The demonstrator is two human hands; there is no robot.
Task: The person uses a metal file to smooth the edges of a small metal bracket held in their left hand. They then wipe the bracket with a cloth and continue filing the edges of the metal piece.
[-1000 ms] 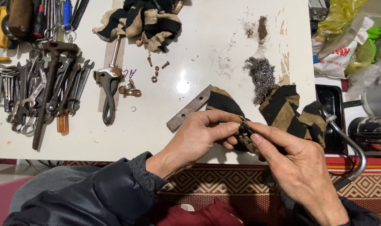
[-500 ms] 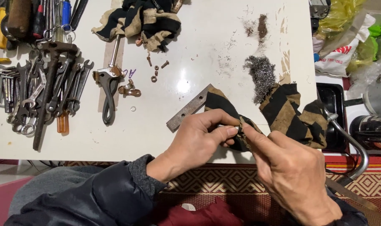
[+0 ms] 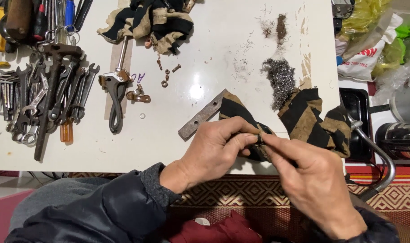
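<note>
I look down on a white surface [image 3: 205, 67] strewn with tools, and the largest thing near my hands is the black and tan striped cloth [image 3: 313, 117], crumpled at the near right edge with one fold running under my fingers. Just left of it a flat, rusty metal bar [image 3: 200, 115] with holes lies slantwise, its far end tucked under the cloth. Beyond the cloth sits a grey wad of steel wool [image 3: 280, 81], touching the cloth's upper edge. My left hand [image 3: 214, 150] and my right hand [image 3: 313, 180] meet over the near edge of the surface, fingertips together, both pinching one small dark part [image 3: 260, 137]; it is too small and too covered for me to tell its shape, only that it looks dark and rust-coloured and sits right above the fold of the cloth. Both hands are closed on it, thumb and forefinger pressed tight. Against the view a second ago, my right hand has slid forward and a little left, so its fingers now lie more over the part and hide more of the cloth's fold, while my left hand has kept nearly the same place. The cloth, the bar and the steel wool have not shifted.
</note>
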